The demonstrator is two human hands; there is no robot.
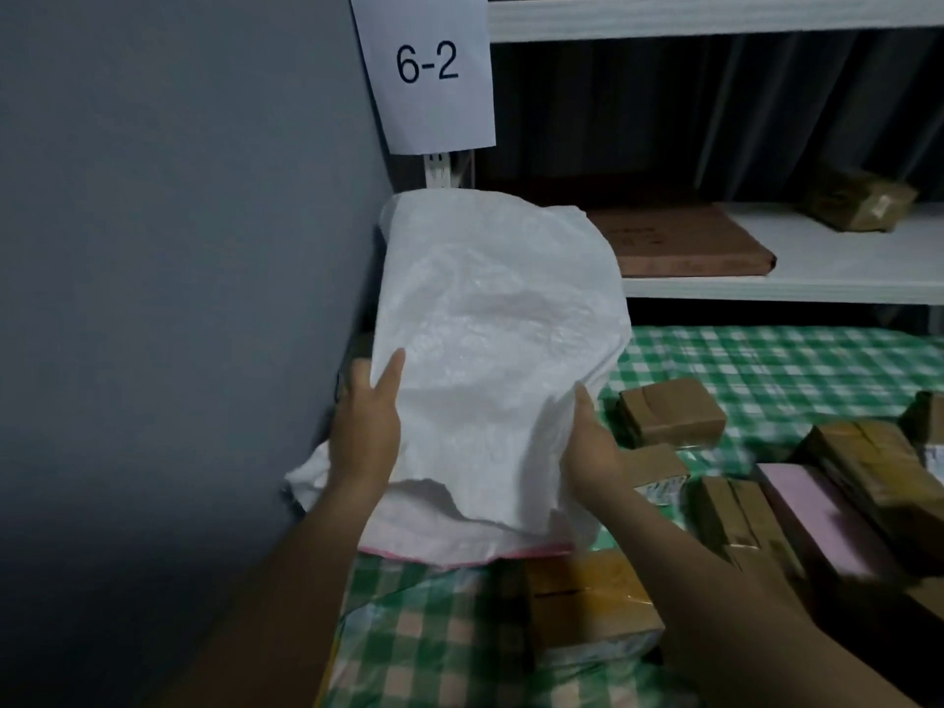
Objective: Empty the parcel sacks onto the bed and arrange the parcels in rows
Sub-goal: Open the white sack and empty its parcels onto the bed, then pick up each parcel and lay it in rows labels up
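A white woven parcel sack (490, 350) stands lifted over the left end of the bed (766, 360), its open mouth with a pink hem hanging down at the bottom. My left hand (365, 426) grips its left side, thumb on the front. My right hand (587, 442) grips its right side. Several brown taped parcels lie on the green checked sheet to the right, among them a small box (669, 411), a pink flat parcel (817, 518) and a yellow-brown box (587, 605) just below the sack's mouth.
A grey wall (179, 247) closes the left side. White shelving (817, 268) behind the bed carries a flat brown carton (684, 237) and a small taped parcel (858, 199). A paper sign reading 6-2 (426, 69) hangs on the shelf post.
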